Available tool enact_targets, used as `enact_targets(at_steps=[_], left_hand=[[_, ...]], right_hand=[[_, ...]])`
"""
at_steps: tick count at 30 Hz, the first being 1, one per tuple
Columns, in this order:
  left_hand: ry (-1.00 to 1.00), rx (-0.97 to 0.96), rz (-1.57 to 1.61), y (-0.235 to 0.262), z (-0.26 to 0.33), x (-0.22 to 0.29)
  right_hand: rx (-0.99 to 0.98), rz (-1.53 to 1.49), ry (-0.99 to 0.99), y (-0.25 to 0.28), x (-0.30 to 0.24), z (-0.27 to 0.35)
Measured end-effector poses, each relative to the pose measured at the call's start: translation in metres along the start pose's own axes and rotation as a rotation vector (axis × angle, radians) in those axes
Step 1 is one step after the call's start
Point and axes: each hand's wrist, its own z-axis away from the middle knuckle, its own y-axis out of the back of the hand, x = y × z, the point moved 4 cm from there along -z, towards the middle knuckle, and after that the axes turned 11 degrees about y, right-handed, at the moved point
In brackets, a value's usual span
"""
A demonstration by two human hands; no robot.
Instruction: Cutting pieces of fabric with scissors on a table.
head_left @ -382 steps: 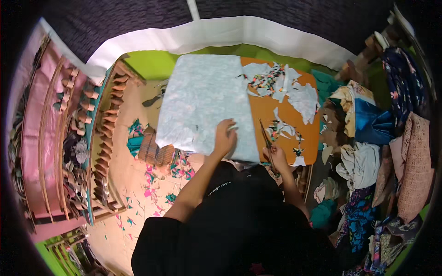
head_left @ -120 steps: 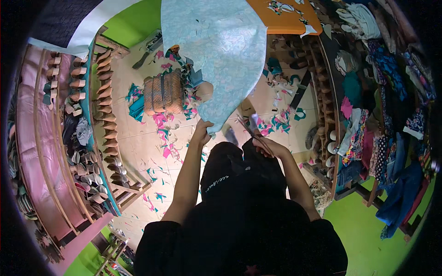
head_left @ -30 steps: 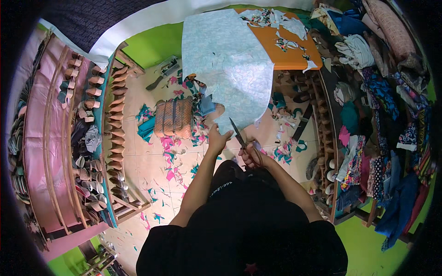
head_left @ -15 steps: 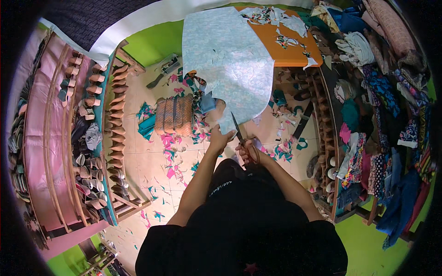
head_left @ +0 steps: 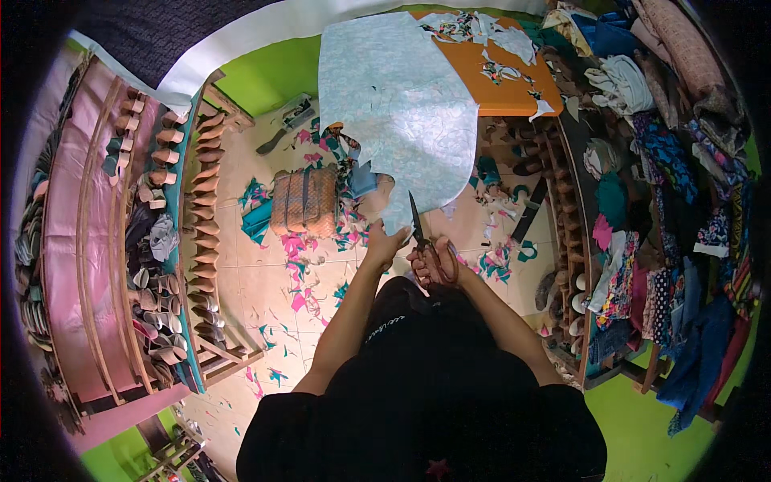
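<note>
A workshop floor seen from above, strewn with offcuts: a large sheet of pale blue patterned fabric (head_left: 401, 104) hangs off the near edge of an orange worktable (head_left: 514, 88) and trails down toward the person cutting it. To the left stands a long wooden rack (head_left: 201, 225) lined with shoe lasts, and to the right, shelves piled with folded cloth in many colours (head_left: 683, 201). A woven basket (head_left: 305, 201) sits on the tiled floor just beside the hanging sheet, ringed by pink and teal scraps (head_left: 297, 273).

The work looks to be well under way but not finished — the sheet's left edge is already ragged with cut-out notches, white and patterned offcuts (head_left: 474, 28) litter the tabletop, yet most of the fabric remains whole. The lower tip of the sheet is where the cutting now stands.

The left hand (head_left: 385, 245) is closed on the bottom corner of the fabric, pulling it taut. The right hand (head_left: 430, 257) has its fingers through the red-handled loops of a pair of scissors (head_left: 419, 233), blades pointing up into the cloth's lower edge; whether the blades are parted or closed is too small to tell — they read as a single dark line.
</note>
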Motion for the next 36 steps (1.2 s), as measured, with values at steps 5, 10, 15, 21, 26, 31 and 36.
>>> enact_targets(at_steps=[5, 10, 15, 21, 26, 31, 36], left_hand=[[0.011, 0.09, 0.14, -0.004, 0.002, -0.002], [0.013, 0.119, 0.11, -0.004, 0.003, -0.004], [-0.048, 0.051, -0.011, -0.007, 0.002, -0.003], [-0.055, 0.188, 0.151, 0.01, -0.012, -0.017], [-0.167, 0.187, 0.141, 0.028, -0.021, 0.007], [-0.02, 0.069, 0.079, 0.016, -0.018, 0.019], [-0.012, -0.074, 0.087, -0.006, -0.008, 0.019]], right_hand=[[0.042, 0.031, -0.045, 0.004, 0.005, 0.002], [0.079, 0.211, -0.034, 0.017, 0.004, 0.001], [0.143, 0.207, 0.001, 0.018, 0.003, 0.0], [0.087, 0.436, -0.052, 0.014, -0.009, 0.01], [0.051, 0.319, -0.226, 0.019, -0.001, 0.032], [0.05, 0.301, -0.187, 0.006, -0.007, 0.033], [0.022, 0.143, -0.099, 0.004, -0.005, 0.017]])
